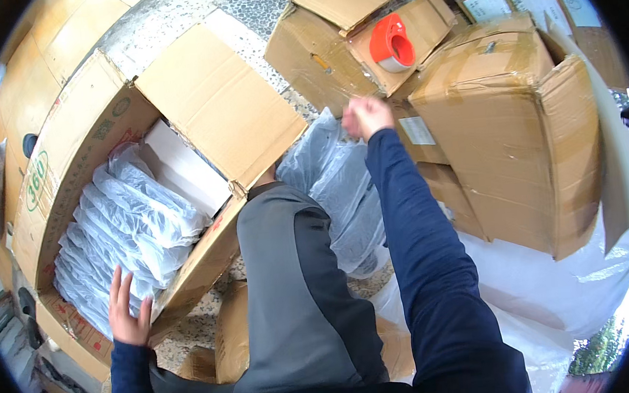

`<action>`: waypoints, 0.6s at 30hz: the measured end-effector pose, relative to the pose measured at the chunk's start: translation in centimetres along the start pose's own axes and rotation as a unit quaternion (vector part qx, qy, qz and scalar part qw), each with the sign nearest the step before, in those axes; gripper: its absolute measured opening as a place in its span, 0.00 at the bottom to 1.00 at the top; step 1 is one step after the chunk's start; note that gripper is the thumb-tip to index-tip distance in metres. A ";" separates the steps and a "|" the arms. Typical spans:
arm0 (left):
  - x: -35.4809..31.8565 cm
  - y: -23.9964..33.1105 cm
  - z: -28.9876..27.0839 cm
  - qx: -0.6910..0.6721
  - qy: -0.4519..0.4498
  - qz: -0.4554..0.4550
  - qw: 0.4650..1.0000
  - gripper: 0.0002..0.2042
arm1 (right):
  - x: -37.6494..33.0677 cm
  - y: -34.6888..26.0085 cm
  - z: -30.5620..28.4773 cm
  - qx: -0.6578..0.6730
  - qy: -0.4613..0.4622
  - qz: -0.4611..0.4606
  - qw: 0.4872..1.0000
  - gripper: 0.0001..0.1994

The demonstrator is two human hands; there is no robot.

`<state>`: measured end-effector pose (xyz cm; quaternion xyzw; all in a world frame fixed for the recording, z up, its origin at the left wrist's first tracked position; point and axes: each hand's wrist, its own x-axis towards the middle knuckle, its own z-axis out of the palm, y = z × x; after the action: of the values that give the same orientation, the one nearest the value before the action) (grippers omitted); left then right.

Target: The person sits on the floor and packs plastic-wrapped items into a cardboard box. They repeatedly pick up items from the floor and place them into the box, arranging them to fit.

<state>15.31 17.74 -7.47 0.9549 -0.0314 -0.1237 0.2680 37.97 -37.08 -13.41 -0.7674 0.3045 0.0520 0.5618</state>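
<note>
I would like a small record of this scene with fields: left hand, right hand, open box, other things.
left hand: left hand open, fingers spread on the bagged items
right hand: right hand closed in a fist, at the top of a stack of plastic-wrapped packs
open box: open cardboard box, flaps up, filled with a row of clear bags
other things: red tape dispenser on a carton; taped carton at right
</note>
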 end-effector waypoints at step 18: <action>-26.1 0.5 -9.0 0.158 0.030 -0.343 0.925 0.24 | 0.0 14.0 10.2 -0.744 -0.208 -0.207 0.601 0.18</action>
<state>-7.70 25.20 5.96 0.9406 0.2872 -0.1725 0.0553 33.31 -30.56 -28.77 -0.9310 -0.1310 0.3012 -0.1593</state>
